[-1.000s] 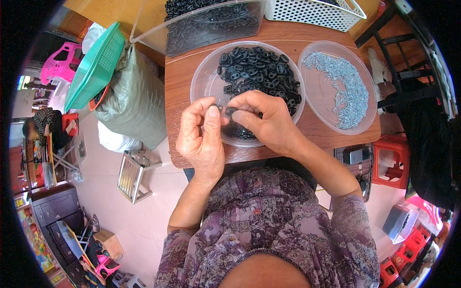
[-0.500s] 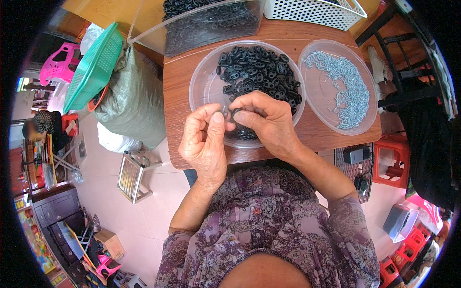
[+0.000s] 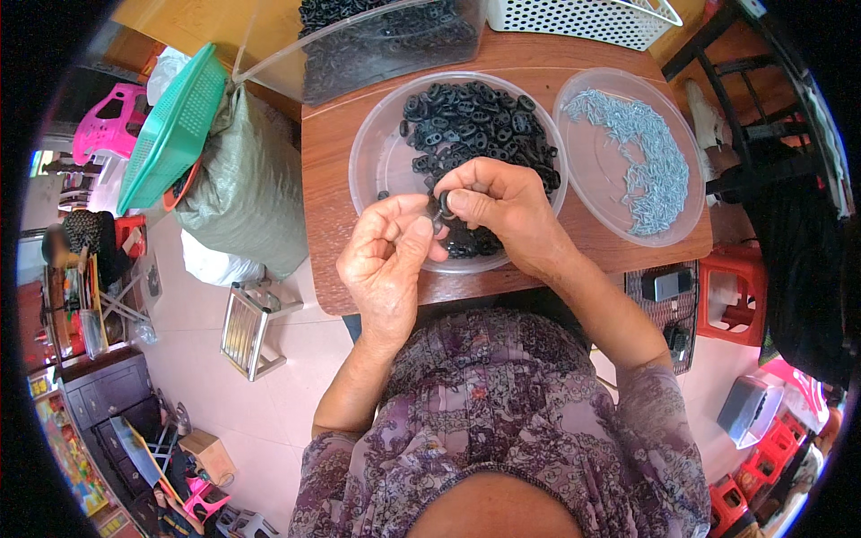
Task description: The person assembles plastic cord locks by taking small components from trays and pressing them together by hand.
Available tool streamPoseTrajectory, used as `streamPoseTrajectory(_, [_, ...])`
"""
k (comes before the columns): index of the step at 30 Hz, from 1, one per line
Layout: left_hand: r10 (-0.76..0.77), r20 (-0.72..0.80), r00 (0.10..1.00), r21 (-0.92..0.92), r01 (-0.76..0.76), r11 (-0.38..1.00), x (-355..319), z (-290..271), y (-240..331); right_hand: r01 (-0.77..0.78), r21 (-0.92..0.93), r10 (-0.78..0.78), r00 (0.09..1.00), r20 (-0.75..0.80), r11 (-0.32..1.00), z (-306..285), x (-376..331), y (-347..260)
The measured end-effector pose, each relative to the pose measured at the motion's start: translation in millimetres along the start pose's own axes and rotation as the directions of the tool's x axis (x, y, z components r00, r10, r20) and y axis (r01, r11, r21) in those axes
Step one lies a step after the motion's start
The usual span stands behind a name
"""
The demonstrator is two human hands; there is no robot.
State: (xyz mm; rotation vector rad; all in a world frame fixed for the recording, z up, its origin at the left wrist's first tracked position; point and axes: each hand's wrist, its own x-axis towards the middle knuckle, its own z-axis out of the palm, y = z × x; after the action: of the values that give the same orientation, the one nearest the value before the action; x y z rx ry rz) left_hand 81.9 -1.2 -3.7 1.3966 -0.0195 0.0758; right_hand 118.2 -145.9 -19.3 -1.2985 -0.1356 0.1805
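Both my hands are together over the near part of a round clear tub (image 3: 366,166), fingertips almost touching. My right hand (image 3: 516,215) pinches a small black oval plastic piece (image 3: 444,203) between thumb and forefinger. Thumb and fingers of my left hand (image 3: 386,260) are closed in a pinch right against it; what they hold is too small and hidden to name. Many similar black plastic pieces (image 3: 480,125) with holes are heaped in the tub behind and beneath my hands. Right of it, a round clear lid-like tray (image 3: 592,152) holds a curved heap of small silvery-blue screw-like pins (image 3: 659,166).
The tubs stand on a brown wooden table (image 3: 327,206). Behind them are a clear bin (image 3: 395,63) of black pieces and a white perforated basket (image 3: 583,22). A stuffed sack (image 3: 251,179), green basket (image 3: 175,130) and metal stool (image 3: 251,332) stand left; a red stool (image 3: 731,296) stands right.
My hands have shifted slightly right, and the left fingertips have come up against the black piece in my right hand. The left fingers overlap the right fingertips more than before.
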Motion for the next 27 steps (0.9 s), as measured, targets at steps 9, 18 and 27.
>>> streamPoseTrajectory(9, [-0.002, 0.057, 0.998, 0.028, 0.001, 1.0, 1.3, -2.2, -1.4, -0.036, -0.07, 0.05, 0.977, 0.209, 0.997, -12.4, 4.8, -2.2])
streamPoseTrajectory(18, [-0.024, 0.033, 0.999, 0.094, 0.021, 0.995, 1.0, -2.7, 0.2, -0.012, -0.114, 0.039, 0.971, 0.238, 0.993, -10.8, 6.5, -6.7])
streamPoseTrajectory(27, [-0.022, 0.038, 0.999, 0.078, 0.019, 0.997, 1.5, -0.4, -2.2, -0.061, -0.102, 0.083, 0.971, 0.225, 0.993, -9.7, 6.8, -2.2])
